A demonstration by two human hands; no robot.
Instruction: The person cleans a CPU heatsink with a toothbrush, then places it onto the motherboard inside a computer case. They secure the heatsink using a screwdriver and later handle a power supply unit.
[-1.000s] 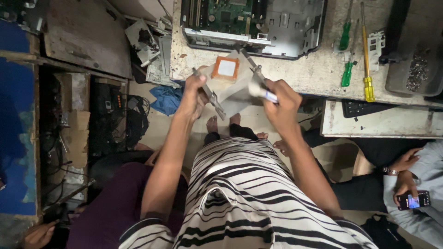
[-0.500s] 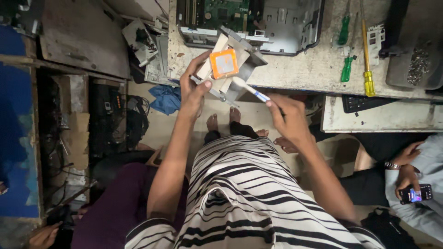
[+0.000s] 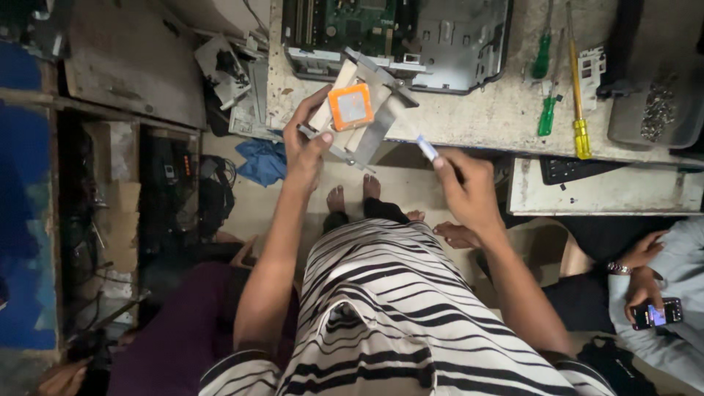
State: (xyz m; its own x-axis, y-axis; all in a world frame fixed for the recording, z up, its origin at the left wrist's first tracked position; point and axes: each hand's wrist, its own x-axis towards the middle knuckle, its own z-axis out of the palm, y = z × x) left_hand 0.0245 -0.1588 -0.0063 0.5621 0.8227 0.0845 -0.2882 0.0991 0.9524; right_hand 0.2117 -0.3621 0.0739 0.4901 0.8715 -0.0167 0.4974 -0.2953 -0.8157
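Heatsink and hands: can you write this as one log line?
left hand: holds heatsink | right hand: holds small tube | bench: screwdrivers

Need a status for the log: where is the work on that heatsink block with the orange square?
Done: the heatsink block is out of the open computer case and turned orange square up. In hand: left hand grips the block, right hand holds a small blue-tipped tube beside it, not touching. Left: the block is not back in the case; the screwdrivers lie unused on the bench.
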